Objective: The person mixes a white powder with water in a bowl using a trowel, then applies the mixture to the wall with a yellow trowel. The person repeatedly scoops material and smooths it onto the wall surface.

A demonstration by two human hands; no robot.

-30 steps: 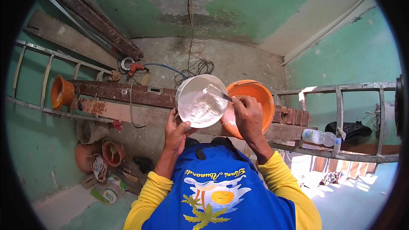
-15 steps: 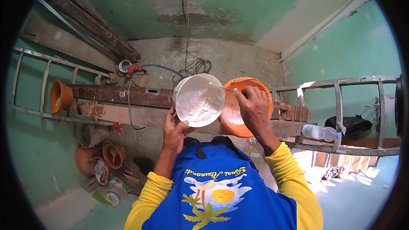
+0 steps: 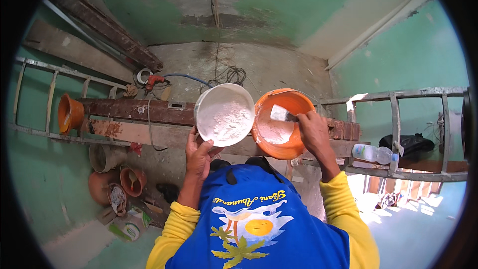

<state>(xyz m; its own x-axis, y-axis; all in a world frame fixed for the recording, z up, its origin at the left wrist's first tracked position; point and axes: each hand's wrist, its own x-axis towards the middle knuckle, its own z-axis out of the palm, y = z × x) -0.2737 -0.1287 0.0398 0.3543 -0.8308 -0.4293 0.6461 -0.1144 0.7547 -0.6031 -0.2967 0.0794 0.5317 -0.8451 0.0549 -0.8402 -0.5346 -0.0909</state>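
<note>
My left hand [image 3: 198, 157] grips a round white tub [image 3: 223, 115] of pale powder by its lower left edge, holding it tilted above the planks. My right hand [image 3: 312, 133] is closed on the handle of a putty knife [image 3: 280, 113], whose white-coated blade is inside an orange bucket [image 3: 271, 148], over some pale powder at the bottom. The orange bucket sits on the wooden planks [image 3: 342, 148], just right of the white tub.
Metal ladders [image 3: 418, 91] support planks on both sides. A plastic bottle [image 3: 374, 155], a black bag [image 3: 409, 143] and a small orange bucket [image 3: 70, 113] rest there. Below are a red drill [image 3: 154, 80], cables [image 3: 231, 76] and several containers [image 3: 132, 179]. Green walls surround the area.
The putty knife moved from the white tub into the orange bucket with my right hand, which shifted right. The white tub, in my left hand, moved slightly left.
</note>
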